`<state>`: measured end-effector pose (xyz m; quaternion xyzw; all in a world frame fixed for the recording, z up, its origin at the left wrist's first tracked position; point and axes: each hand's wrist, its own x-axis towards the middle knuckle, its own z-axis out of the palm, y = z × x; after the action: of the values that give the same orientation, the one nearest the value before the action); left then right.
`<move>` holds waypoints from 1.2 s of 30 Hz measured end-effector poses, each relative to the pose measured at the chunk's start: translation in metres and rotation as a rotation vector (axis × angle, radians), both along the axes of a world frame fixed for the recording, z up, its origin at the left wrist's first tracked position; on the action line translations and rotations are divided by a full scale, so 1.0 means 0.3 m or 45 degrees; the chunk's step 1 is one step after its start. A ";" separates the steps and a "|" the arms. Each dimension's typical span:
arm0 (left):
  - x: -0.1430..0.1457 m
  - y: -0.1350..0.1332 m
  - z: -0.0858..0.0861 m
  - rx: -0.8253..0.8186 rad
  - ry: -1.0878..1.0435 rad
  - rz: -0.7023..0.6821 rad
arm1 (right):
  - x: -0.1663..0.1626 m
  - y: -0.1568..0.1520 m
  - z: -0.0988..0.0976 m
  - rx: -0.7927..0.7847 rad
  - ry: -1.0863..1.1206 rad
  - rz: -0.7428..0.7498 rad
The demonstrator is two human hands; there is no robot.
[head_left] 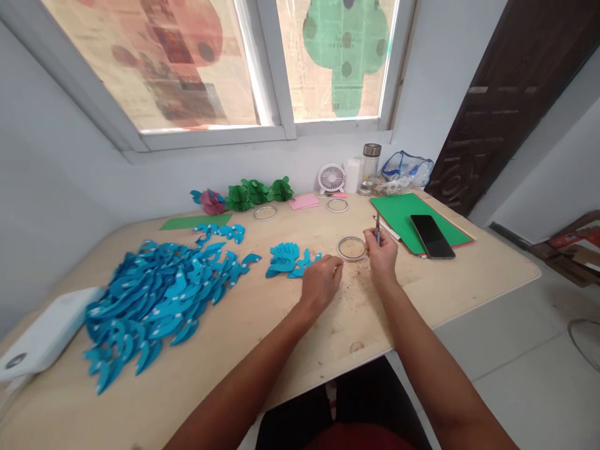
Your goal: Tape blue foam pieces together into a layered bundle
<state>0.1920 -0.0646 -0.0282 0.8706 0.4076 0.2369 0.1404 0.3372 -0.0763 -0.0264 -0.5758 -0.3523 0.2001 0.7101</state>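
My left hand (321,283) rests on the wooden table (262,337) with its fingers curled together in a pinch, just right of a small stack of blue paper cutouts (287,260). What it pinches, if anything, is too small to make out. My right hand (382,250) is closed on a thin upright tool (377,232), perhaps scissors or a pen. A clear tape roll (351,248) lies flat between the hands, just beyond them. Small brownish scraps (356,287) dot the table near both hands.
A big heap of blue cutouts (159,294) covers the left side. A white device (44,334) lies far left. A phone (432,236) rests on green sheets (403,215) at right. Green paper flowers (257,192), a small fan (331,178), a bottle (370,167) and more tape rolls (265,212) line the back.
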 end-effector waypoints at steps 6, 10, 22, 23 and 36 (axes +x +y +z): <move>-0.173 0.052 -0.002 0.237 0.396 0.284 | -0.042 0.002 -0.013 -0.157 -0.109 0.201; -0.184 0.052 -0.017 0.223 0.488 0.284 | -0.053 0.010 -0.041 -0.243 -0.269 0.303; -0.195 0.058 -0.029 0.015 0.142 0.257 | -0.085 0.035 -0.122 -0.418 -0.457 0.540; -0.194 0.059 -0.028 -0.003 0.079 0.257 | -0.086 0.035 -0.125 -0.420 -0.453 0.531; -0.155 0.022 -0.027 -0.045 -0.342 0.111 | -0.111 0.033 -0.106 -0.429 -0.289 0.442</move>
<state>0.1454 -0.0580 -0.0364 0.8099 0.4267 0.3500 0.1987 0.3039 -0.0664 -0.0583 -0.6357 -0.4850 0.3088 0.5151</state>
